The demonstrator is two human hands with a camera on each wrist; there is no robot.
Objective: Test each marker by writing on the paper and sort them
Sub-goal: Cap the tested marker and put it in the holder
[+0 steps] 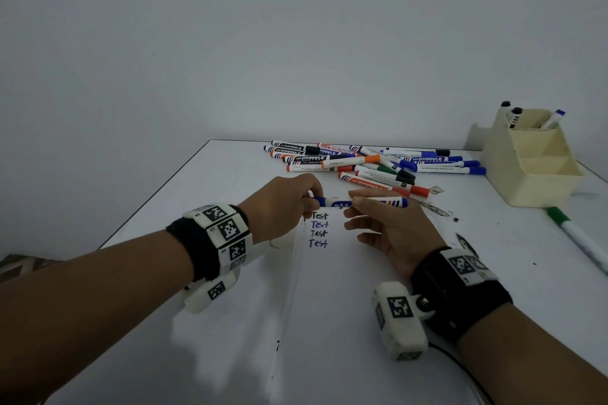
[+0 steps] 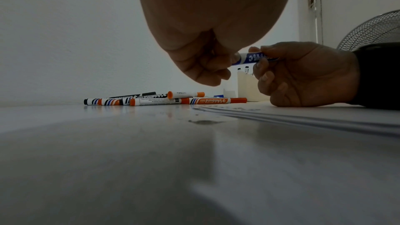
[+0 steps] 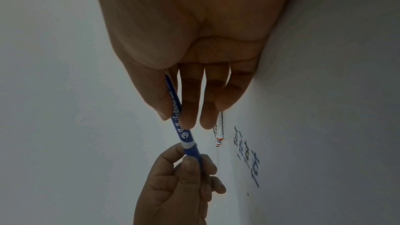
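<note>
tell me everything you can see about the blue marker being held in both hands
The blue marker is a slim whiteboard marker with a blue barrel bearing white script, red and blue stripes near its right end, and a blue cap at its left end. It looks like plastic. It lies roughly level, held above the top of the paper. The left hand pinches the cap; the right hand grips the barrel. The cap appears seated.

Both forearms are stretched forward, a banded camera rig worn on each wrist. The left hand (image 1: 283, 204) is curled, thumb and fingertips pinched on the cap end of a blue marker (image 1: 362, 202). The barrel is pinched by the right hand (image 1: 391, 227), its other fingers loosely extended.
</note>
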